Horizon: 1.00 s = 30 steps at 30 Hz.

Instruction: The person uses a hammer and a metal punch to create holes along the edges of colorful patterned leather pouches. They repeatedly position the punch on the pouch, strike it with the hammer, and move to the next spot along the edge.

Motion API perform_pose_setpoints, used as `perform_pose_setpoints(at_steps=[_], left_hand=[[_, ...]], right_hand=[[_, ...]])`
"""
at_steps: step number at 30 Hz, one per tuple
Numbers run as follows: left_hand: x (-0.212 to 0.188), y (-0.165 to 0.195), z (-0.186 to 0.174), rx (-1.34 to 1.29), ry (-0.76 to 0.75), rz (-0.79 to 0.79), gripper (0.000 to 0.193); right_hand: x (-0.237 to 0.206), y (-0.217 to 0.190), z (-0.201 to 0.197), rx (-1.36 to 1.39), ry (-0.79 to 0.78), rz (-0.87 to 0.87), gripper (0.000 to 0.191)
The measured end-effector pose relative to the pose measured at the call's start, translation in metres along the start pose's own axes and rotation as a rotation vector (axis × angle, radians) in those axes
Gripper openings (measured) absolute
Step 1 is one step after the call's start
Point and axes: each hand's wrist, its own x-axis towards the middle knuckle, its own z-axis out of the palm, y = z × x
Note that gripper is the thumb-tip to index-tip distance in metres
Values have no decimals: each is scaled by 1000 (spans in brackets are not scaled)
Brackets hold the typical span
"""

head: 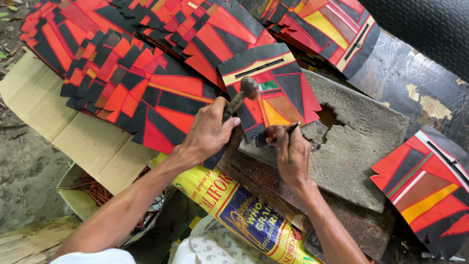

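Two hands work: left hand (209, 131) clenches a hammer (240, 97), head pointing far-right; right hand (291, 152) pinches a punch (276, 135) on the patchwork piece (276, 88).

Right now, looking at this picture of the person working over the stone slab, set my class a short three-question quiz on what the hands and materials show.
1. True or false: the left hand holds a hammer raised over the patchwork panel.
2. Which does the right hand pinch against the panel's lower edge: (a) a slim dark punch-like tool, (b) scissors, (c) a brush?
3. What does the panel being worked on rest on?

Key
1. True.
2. (a); its exact kind is hard to tell.
3. A grey stone slab with a broken hollow near its middle; more red, orange and black panels lie stacked behind on cardboard.
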Motion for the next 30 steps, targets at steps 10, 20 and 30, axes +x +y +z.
perform_pose_setpoints(at_steps=[10, 20, 30], left_hand=[[42, -46, 40, -451, 55, -119, 34], [111, -41, -7, -41, -80, 198, 22], [148, -14, -2, 51, -64, 341, 26]], right_hand=[[-56, 1, -59, 524, -288, 312, 23], [-38, 36, -88, 816, -85, 319, 16], [-8, 21, -33, 349, -126, 84, 10]])
